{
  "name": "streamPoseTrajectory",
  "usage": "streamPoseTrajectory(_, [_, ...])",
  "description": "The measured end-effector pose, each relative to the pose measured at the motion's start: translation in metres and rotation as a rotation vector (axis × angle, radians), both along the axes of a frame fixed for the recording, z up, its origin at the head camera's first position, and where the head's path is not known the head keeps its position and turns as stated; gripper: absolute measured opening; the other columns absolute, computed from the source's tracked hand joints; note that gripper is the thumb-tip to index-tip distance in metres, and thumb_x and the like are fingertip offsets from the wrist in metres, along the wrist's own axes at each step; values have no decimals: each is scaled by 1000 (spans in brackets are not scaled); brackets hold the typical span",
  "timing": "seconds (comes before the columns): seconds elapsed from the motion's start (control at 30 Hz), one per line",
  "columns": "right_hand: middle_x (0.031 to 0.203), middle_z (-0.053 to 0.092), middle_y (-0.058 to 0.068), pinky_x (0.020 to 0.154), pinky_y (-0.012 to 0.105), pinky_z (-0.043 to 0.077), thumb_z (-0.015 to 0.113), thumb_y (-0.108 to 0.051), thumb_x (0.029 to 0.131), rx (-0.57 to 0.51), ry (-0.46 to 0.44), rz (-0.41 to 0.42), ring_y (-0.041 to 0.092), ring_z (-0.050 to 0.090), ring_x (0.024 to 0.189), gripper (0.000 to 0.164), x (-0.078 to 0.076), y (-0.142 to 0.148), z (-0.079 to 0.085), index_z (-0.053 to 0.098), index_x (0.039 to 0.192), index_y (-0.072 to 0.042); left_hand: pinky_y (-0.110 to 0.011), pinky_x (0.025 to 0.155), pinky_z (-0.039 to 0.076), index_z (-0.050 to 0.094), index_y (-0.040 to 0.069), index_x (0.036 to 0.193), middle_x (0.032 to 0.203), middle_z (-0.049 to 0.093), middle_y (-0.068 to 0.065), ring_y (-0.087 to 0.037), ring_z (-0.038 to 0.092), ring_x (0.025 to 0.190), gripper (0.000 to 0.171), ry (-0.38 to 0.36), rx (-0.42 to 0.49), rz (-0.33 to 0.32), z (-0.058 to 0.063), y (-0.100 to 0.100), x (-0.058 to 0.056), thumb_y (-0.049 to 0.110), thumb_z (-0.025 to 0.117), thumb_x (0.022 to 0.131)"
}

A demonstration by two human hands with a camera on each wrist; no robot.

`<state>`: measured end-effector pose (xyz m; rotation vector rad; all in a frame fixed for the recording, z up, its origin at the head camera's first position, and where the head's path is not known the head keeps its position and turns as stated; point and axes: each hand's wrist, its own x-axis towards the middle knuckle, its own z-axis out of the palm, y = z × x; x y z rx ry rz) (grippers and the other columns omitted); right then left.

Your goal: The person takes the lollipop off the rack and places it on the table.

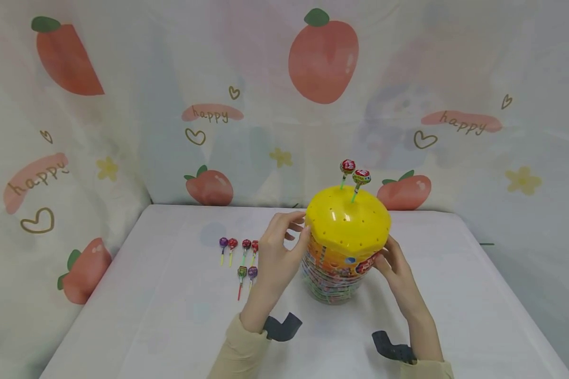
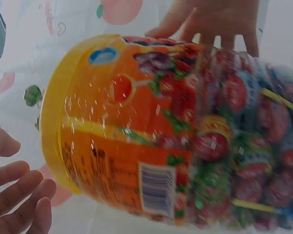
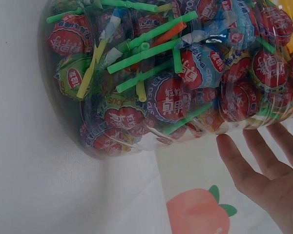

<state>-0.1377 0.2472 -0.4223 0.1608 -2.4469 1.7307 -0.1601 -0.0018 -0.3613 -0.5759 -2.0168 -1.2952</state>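
A clear jar [image 1: 334,287] full of lollipops, with an orange label [image 2: 136,105] and a yellow lid [image 1: 348,223], stands upright on the table. Two lollipops [image 1: 362,177] stick up from the lid. Beside the lid's left edge is my left hand [image 1: 280,252]; in the left wrist view its loosely bent fingers [image 2: 19,195] look slightly apart from the lid. My right hand [image 1: 398,271] is at the jar's right side below the lid. In the right wrist view its fairly straight, spread fingers [image 3: 239,165] reach the jar wall, the tips partly hidden.
Several loose lollipops [image 1: 232,243] lie in rows on the white table [image 1: 170,305], left of the jar; my left hand partly covers some. Behind the table hangs a cloth [image 1: 256,63] printed with fruit. Black straps [image 1: 283,327] are on both wrists.
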Motion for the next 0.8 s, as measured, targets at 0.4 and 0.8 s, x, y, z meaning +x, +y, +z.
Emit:
streamPoseTrajectory(0.4, [153, 28, 10, 105, 69, 29, 44, -25, 102, -6, 12, 5, -1, 36, 123, 56, 1, 0, 0, 20, 153, -25, -20, 71, 55, 64, 4, 112, 100, 66, -8, -16, 64, 85, 25, 108, -59, -69, 34, 23, -12, 15, 66, 89])
streamPoseTrajectory(0.8, [154, 28, 12, 106, 69, 29, 44, -25, 102, -8, 10, 5, 0, 37, 123, 57, 0, 0, 0, 19, 153, -22, -13, 76, 52, 61, 6, 117, 104, 66, -7, -15, 65, 88, 30, 130, -78, -126, 59, 43, -27, 17, 66, 90])
